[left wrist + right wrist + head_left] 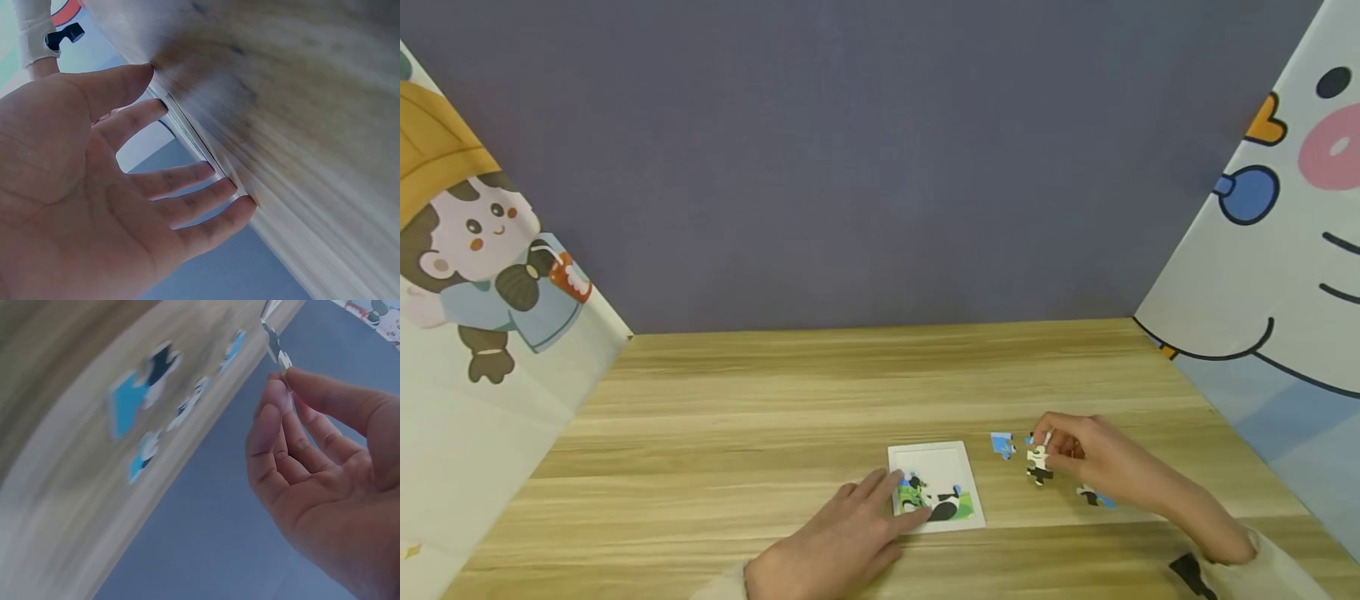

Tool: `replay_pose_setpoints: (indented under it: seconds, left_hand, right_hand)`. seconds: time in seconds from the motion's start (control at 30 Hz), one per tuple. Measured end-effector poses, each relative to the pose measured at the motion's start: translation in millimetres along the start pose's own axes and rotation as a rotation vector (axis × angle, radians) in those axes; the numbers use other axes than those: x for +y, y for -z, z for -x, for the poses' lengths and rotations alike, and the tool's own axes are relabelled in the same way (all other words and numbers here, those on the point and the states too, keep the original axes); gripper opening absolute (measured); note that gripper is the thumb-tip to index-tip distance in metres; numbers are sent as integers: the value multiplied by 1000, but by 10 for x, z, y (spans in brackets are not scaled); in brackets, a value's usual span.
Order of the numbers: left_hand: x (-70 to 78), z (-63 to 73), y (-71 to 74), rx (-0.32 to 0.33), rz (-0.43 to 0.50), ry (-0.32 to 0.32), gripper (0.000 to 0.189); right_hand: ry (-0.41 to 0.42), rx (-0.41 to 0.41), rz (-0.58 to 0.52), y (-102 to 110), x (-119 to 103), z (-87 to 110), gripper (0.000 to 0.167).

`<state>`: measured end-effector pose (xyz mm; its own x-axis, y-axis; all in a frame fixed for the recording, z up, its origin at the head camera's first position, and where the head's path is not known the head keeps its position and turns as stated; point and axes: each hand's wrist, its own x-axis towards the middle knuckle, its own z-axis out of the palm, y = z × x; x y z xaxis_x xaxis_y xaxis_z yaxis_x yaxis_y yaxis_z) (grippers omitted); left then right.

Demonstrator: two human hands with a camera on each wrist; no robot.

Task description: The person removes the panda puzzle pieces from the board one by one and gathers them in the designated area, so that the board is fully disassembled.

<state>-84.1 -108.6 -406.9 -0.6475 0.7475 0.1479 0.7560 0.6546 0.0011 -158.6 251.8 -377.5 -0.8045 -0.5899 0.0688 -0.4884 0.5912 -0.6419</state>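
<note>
A white puzzle tray [925,447] lies on the table, its lower part filled with a black, white and green animal picture and its upper part bare. My left hand [859,527] rests at the tray's left and lower side, fingers spread and fairly straight, the fingertips at its edge in the left wrist view. To the right of the tray, my right hand [1093,458] pinches a cream-and-black jigsaw piece [1037,461] between thumb and fingertips. The right wrist view shows that piece [274,344] edge-on, raised off the table.
Loose jigsaw pieces lie around the right hand: a blue one [1002,443] between tray and hand, and a black-and-blue one [1092,497] below the palm. A grey panel [880,167] stands behind the wooden table [737,417], with cartoon-printed panels on both sides.
</note>
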Motion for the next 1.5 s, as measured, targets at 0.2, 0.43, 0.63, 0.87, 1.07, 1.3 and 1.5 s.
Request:
replay_pose_setpoints:
  seconds: [0.2,0.43,0.63,0.87,1.07,1.3,1.5]
  left_hand:
    - [6,12,17,-23,19,9,46]
    - [-2,44,26,19,59,10,46]
    - [-4,48,18,23,51,8,46]
    - [-5,42,16,22,37,1,46]
    - [-4,35,22,10,18,3,46]
    - [-7,28,18,-24,25,14,47]
    - [-6,26,11,-3,17,3,46]
  right_hand:
    - [-28,-24,13,8,117,61,15]
    - [-52,-75,-32,-58,208,69,12]
    - [-66,-76,-29,-114,234,69,14]
    - [-52,-53,21,-157,215,55,16]
    - [-30,-25,91,-179,182,33,21]
    - [-15,20,166,-225,171,23,25]
    - [-23,33,181,-241,162,30,27]
